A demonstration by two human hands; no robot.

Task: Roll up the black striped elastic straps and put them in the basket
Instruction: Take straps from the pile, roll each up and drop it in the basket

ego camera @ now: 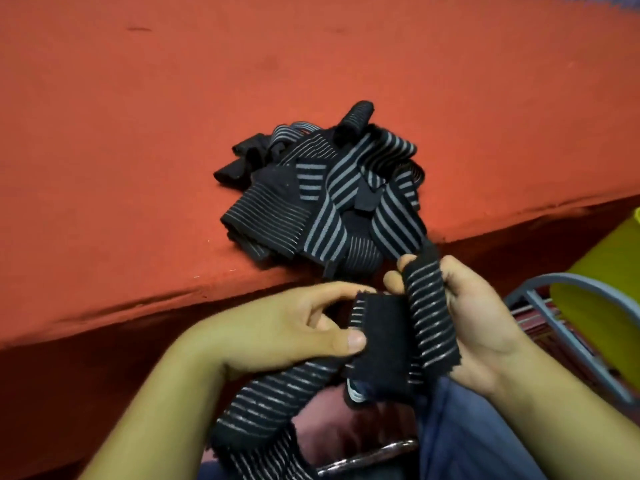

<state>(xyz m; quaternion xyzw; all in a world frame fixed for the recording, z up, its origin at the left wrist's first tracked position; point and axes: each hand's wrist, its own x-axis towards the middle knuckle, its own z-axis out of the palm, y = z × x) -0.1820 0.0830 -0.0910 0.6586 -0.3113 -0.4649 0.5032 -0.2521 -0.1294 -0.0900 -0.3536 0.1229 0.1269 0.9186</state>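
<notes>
1. Strap point(429, 317) was up between both hands, just in front of the red surface's point(138, 150) edge, and its long tail sagged over the lap point(467, 445) toward the lower left.
2. Left hand point(304, 327) pinched the plain black end, thumb on top and fingers tucked behind. That was a proper hold.
3. Right hand point(485, 317) was curled round the striped run beside it, with the band across the palm and fingertips point(405, 268) hooked over its upper edge.
4. Handling call: light, soft and floppy, since it drooped wherever no hand held it. Being elastic, it would likely stretch under a pull and spring back, so a loose roll could unwind once let go. The edge looked fuzzy and grippy rather than slick.
5. Where to take it: right at that black end, pinched across the full width to start a tight core. The other hand would feed the band in under gentle tension, without hauling it long.
6. The pile point(322, 199) of more straps lay tangled on the red surface, close to its near edge and just beyond the hands. Whether one of its bands touched the held strap, I couldn't tell.
7. At far right sat a grey frame point(554, 306) and a yellow thing point(595, 289). I couldn't say which, if either, was the basket.
</notes>
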